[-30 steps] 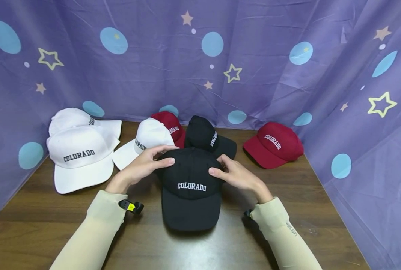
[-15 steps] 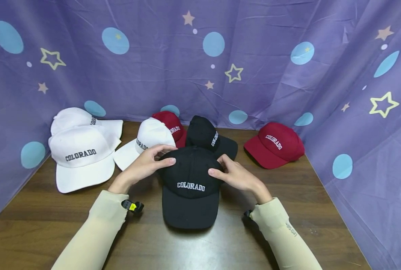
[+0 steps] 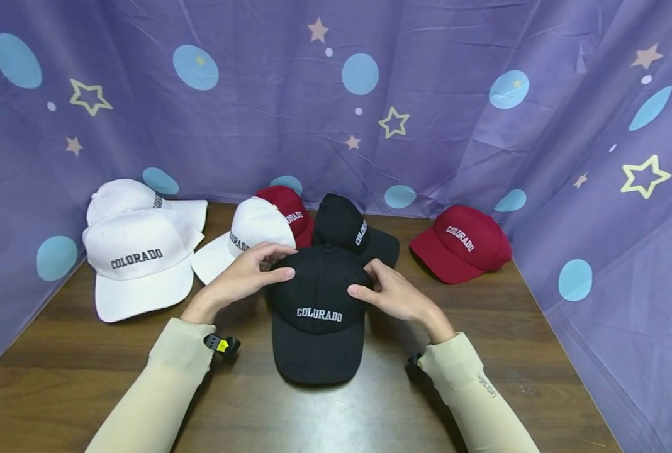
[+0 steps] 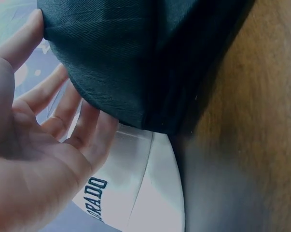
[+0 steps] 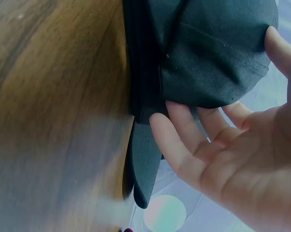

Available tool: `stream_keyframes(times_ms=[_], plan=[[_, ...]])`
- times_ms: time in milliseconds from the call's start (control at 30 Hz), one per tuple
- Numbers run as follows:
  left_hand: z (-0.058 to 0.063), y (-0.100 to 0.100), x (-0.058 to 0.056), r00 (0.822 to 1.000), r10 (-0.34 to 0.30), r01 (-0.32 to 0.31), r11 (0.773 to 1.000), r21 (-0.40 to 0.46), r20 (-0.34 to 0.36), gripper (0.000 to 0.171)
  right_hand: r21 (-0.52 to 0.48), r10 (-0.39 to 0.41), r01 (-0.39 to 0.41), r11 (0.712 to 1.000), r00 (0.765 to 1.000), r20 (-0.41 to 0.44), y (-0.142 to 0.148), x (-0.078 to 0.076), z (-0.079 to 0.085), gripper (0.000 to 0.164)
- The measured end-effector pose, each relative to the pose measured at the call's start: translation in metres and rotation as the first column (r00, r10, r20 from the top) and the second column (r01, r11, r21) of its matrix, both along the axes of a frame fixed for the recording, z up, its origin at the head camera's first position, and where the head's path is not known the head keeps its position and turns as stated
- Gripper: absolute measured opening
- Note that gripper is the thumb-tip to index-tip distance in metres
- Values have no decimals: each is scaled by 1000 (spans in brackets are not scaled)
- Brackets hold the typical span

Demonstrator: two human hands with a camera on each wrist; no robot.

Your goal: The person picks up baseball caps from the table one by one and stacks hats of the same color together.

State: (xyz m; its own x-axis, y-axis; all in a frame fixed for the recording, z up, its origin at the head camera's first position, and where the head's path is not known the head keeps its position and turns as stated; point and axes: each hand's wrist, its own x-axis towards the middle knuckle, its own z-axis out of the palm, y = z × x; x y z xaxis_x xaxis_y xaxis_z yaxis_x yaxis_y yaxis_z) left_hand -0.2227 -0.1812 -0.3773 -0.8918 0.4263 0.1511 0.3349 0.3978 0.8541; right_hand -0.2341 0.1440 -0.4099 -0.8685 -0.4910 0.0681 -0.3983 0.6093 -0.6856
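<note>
In the head view, a black cap (image 3: 319,296) with white "COLORADO" lettering faces me at the middle of the table, brim toward the front edge. My left hand (image 3: 242,277) grips the left of its crown and my right hand (image 3: 401,292) the right. Both thumbs lie on the front of the crown. In the left wrist view, fingers (image 4: 63,116) reach behind the black crown (image 4: 102,58). The right wrist view has the thumb on the crown (image 5: 213,58) and the other fingers (image 5: 184,130) along its back lower edge.
Behind stand a second black cap (image 3: 341,226), a white cap (image 3: 259,226) and a red cap (image 3: 291,207), crowded together. Two overlapping white caps, the front one (image 3: 138,251) facing me, sit at left. Another red cap (image 3: 463,242) is at right. A purple curtain (image 3: 291,126) encloses the table (image 3: 483,384).
The held black cap has shifted very slightly left, its brim's right edge most visibly, with my right hand following. Both hands keep their hold; the other caps stay put.
</note>
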Motion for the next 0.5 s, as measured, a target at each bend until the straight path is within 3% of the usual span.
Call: stream_keyframes(times_ms=[133, 367, 500], plan=[[-5, -2, -4, 1000, -5, 5, 1000, -6, -15, 45, -18, -2, 2, 1000, 1000, -14, -1, 0, -1, 45], [-29, -11, -21, 1000, 12, -13, 999, -30, -26, 47, -49, -20, 19, 999, 1000, -16, -4, 0, -2, 47], [-33, -12, -23, 999, 8, -9, 999, -35, -34, 47, -50, -38, 37, 998, 999, -4, -6, 0, -3, 52]])
